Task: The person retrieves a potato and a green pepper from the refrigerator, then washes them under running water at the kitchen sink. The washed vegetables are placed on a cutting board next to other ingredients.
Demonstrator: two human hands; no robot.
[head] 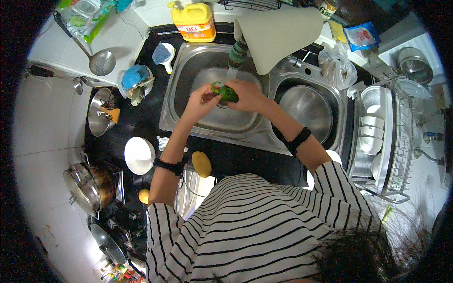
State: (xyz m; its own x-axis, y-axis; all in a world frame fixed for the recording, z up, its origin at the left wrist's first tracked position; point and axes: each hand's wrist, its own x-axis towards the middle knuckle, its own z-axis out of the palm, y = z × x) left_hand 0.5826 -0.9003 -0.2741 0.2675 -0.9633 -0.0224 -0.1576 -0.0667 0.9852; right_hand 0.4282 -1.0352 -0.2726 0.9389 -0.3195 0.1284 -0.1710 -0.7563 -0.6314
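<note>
Over the larger steel sink basin [226, 123], both hands are on a green pepper [228, 94] with a curled stem. My left hand [202, 100] pinches it from the left with thumb and fingers. My right hand [246, 94] wraps around its right side. Water [231, 73] runs from the faucet [238, 53] just above the pepper and my right hand. A brown potato [201, 164] lies on the black counter in front of the sink, with a white bowl [139, 155] to its left.
In the smaller basin at the right sits a round metal bowl [306, 109]. A dish rack [400, 141] with white bowls stands farther right. A yellow detergent jug [194, 24] is behind the sink. At the left are a skimmer ladle [102, 63] and a steel pot [95, 187].
</note>
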